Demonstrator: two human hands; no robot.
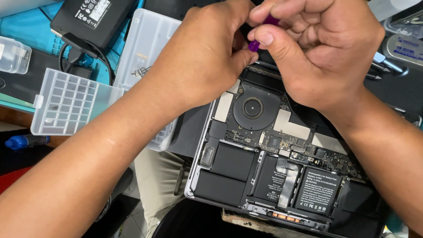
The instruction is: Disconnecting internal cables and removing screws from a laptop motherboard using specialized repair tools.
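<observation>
**Small purple tool pinched over the open laptop**

Both hands meet above the far edge of the open laptop (282,154). The right hand (321,48) pinches a purple tool (254,44) between thumb and forefinger; the left hand (207,57) is curled, fingertips touching it. The tool looks light, stiff and slippery, best gripped at its handle. The exposed boards and black battery cells (269,178) look fragile.

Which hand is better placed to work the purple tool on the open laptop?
Probably the right hand: it pinches the purple tool above the open laptop, while the left hand only rests beside it.
</observation>
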